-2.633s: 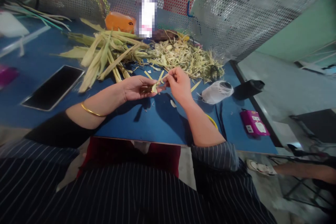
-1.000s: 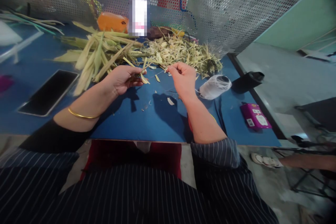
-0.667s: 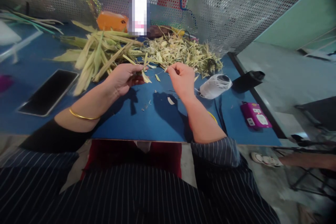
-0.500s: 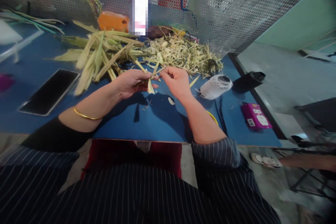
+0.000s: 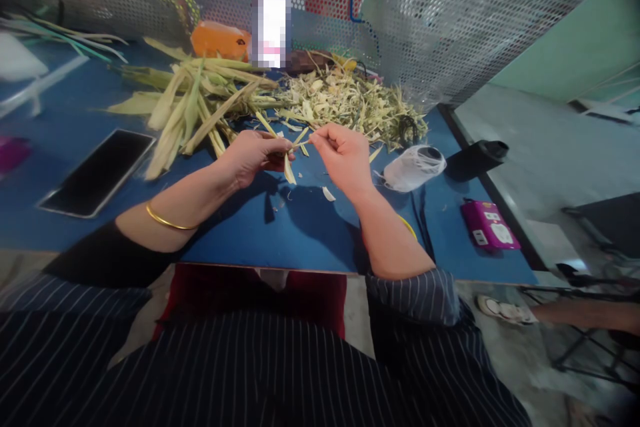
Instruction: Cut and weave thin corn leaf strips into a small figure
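My left hand (image 5: pixel 253 159) is closed in a pinch on a pale corn husk strip (image 5: pixel 289 172), whose wider end hangs below the fingers. From that grip a thin twisted piece of husk (image 5: pixel 301 143) runs across to my right hand (image 5: pixel 345 157). There the thumb and forefinger pinch its other end. Both hands hover over the blue table (image 5: pixel 280 243). Just beyond them lie a bundle of long dried corn husks (image 5: pixel 183 103) on the left and a heap of shredded husk (image 5: pixel 340 100) on the right. A small white scrap (image 5: pixel 328 193) rests below my right hand.
Right of my hands lie a white thread spool (image 5: pixel 415 168), a black roll (image 5: pixel 477 160) and a purple packet (image 5: pixel 490 225). A dark phone-like slab (image 5: pixel 97 173) lies left. Behind stand an orange box (image 5: pixel 220 40) and a perforated metal screen (image 5: pixel 425 20). Someone's leg (image 5: pixel 585 315) shows at right.
My right hand has drawn slightly away to the right, and the thin husk between the hands now stretches nearly level. The whole view has shifted a little.
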`<state>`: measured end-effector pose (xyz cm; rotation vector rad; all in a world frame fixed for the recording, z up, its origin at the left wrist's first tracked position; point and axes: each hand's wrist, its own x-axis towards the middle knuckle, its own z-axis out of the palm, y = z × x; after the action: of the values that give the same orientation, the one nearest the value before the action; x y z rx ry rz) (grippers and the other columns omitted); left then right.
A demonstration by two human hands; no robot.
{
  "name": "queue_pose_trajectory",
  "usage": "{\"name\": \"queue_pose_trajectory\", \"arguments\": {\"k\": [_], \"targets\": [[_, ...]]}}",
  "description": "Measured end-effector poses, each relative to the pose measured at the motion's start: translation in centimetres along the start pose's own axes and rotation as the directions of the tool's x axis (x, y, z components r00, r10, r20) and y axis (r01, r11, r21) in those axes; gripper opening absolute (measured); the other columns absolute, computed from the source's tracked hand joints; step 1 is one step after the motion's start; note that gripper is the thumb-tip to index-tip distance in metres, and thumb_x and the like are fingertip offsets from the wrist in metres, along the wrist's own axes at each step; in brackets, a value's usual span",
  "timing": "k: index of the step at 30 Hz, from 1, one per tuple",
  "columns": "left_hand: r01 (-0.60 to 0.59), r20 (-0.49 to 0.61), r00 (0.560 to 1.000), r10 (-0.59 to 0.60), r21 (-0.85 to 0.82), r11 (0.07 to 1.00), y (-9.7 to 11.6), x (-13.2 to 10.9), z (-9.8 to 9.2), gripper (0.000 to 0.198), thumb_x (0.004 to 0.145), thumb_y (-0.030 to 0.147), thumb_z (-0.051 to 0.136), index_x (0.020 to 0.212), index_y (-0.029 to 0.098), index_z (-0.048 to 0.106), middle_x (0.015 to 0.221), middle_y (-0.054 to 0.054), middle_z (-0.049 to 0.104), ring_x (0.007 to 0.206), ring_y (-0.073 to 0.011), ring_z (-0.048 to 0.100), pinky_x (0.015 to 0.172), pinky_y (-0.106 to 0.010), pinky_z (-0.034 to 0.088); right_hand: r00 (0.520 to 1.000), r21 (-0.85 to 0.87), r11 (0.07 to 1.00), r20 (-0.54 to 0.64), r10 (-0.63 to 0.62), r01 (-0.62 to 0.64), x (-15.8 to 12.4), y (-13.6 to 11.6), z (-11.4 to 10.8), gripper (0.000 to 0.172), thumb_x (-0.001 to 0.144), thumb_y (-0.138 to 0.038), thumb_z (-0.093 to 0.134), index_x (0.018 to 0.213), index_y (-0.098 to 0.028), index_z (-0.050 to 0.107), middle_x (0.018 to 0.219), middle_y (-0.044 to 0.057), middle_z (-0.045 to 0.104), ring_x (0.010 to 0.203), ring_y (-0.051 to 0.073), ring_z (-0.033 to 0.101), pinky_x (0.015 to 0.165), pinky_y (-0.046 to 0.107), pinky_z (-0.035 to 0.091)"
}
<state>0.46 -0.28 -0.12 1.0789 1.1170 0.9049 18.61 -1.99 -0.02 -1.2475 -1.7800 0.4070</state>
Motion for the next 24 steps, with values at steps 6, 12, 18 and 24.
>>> {"name": "queue_pose_trajectory", "arguments": {"k": [6,12,18,24], "targets": [[-0.057,0.068,0.997,0.043,0.221,0.973,0.4,-0.9,0.5,0.012,0.064,0.023,0.076,0.067,0.012,0.072,0.066,-0.007,0.071,0.057,-0.0128,0.062,0.062,-0.027,0.054,0.977,-0.021,0.980,0.077,-0.197,0.199,-0.2,-0.3,0.0,0.018,0.089,-0.027,0.055,0.073,-0.020,0.060,0.074,0.000,0.060,0.074,0.014,0.053,0.075,0.029,0.041],[-0.115,0.308,0.951,0.020,0.296,0.948,0.8,-1.3,0.2,0.014,0.067,0.025,0.076,0.070,0.012,0.074,0.067,-0.007,0.072,0.059,-0.0147,0.064,0.063,-0.028,0.055,0.994,0.051,0.999,0.114,-0.002,-0.004,0.4,0.3,-0.1,0.014,0.079,-0.026,0.065,0.068,-0.018,0.062,0.058,-0.004,0.050,0.058,0.010,0.040,0.060,0.026,0.034],[-0.134,0.346,0.935,0.075,0.149,0.980,0.8,-0.9,-0.3,0.023,0.068,0.028,0.079,0.083,0.011,0.073,0.072,-0.008,0.072,0.062,-0.0163,0.067,0.064,-0.029,0.057,0.913,0.275,0.882,0.254,0.318,-0.383,0.7,0.7,-0.3,0.017,0.071,-0.028,0.068,0.062,-0.016,0.060,0.052,-0.006,0.044,0.052,0.006,0.032,0.052,0.024,0.026],[-0.157,0.285,0.946,0.154,-0.011,0.987,0.6,-0.9,0.0,0.022,0.069,0.023,0.078,0.088,0.013,0.072,0.074,-0.005,0.072,0.063,-0.0139,0.067,0.068,-0.028,0.058,0.859,0.326,0.811,0.344,0.378,-0.487,0.4,1.0,0.2,0.018,0.068,-0.031,0.068,0.062,-0.016,0.059,0.046,-0.009,0.035,0.048,0.005,0.024,0.049,0.024,0.018]]}}
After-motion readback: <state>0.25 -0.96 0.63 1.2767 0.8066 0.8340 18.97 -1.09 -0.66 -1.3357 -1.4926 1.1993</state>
